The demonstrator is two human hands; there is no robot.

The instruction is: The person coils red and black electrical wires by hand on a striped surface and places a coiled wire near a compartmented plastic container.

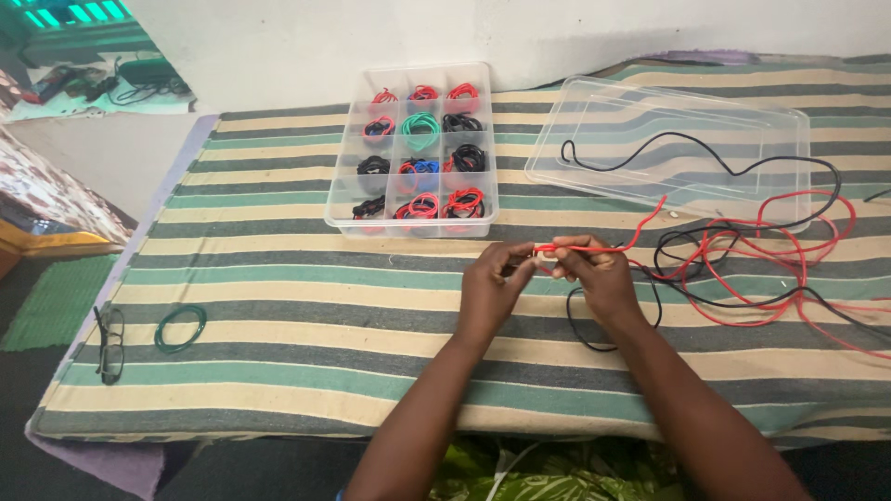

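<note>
Pinching a red wire (594,249) between both hands, a person is seen from above at a striped mattress (306,306). The left hand (492,288) is closed on the wire's near end, and the right hand (599,278) is closed on it just beside, so a short stretch is held taut between them, probably to keep it straight. From the right hand the wire runs into a loose tangle of red and black wires (752,269) spread to the right, partly over a clear lid (668,139). Behind the hands, a clear divided box (413,153) is set, its compartments filled with small coils in red, black, green and blue, kept apart by colour. Bare striped cloth is left open to the left of the hands; near that edge a green coil (180,327) and glasses (109,343) are laid, close to the drop.
</note>
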